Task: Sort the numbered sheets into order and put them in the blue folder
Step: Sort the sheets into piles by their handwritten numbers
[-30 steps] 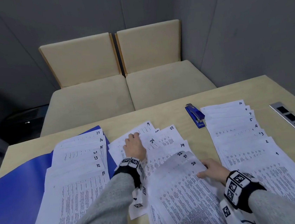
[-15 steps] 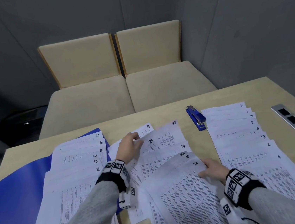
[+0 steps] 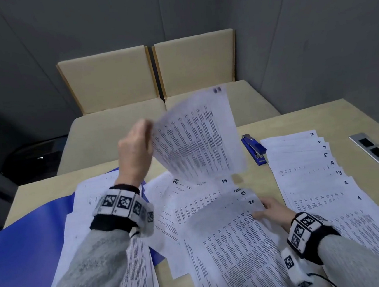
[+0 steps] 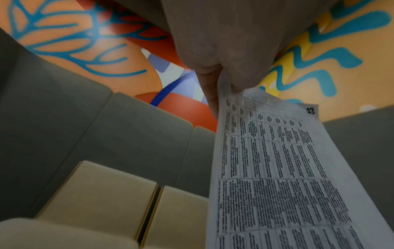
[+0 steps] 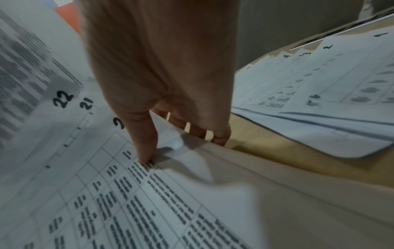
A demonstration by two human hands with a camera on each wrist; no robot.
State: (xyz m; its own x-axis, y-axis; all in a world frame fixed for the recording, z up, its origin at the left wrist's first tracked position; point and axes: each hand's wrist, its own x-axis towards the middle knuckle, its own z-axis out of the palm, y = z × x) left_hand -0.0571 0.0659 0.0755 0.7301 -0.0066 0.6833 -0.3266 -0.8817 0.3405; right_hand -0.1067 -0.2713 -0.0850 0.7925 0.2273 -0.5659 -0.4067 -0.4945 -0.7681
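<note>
Across the table [image 3: 299, 119], her left hand [image 3: 135, 149] pinches sheet 23 [image 3: 197, 137] aloft while her right hand [image 3: 272, 208] grips the 20–22 stack's [image 3: 230, 244] corner mid-table; a careless drop could scatter the fan.

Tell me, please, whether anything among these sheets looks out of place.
In the middle pile, sheet 19 lies between sheet 24 and sheet 22, out of sequence. In the right fan, sheet 7 is followed by sheet 5; no 6 shows.
</note>
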